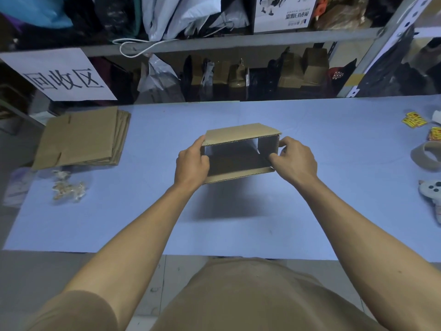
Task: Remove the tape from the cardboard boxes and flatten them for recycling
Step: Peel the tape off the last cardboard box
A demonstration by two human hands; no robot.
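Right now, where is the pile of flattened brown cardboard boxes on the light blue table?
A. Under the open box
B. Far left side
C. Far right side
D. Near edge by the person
B: the pile of flattened brown cardboard boxes lies at the far left of the light blue table, well apart from the open brown cardboard box in both hands.

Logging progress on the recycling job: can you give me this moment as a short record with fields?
box: open at both ends, held above the table, not yet flat
left hand: grips box's left side
right hand: grips box's right side
flat stack: far left on table
tape scraps: in front of stack
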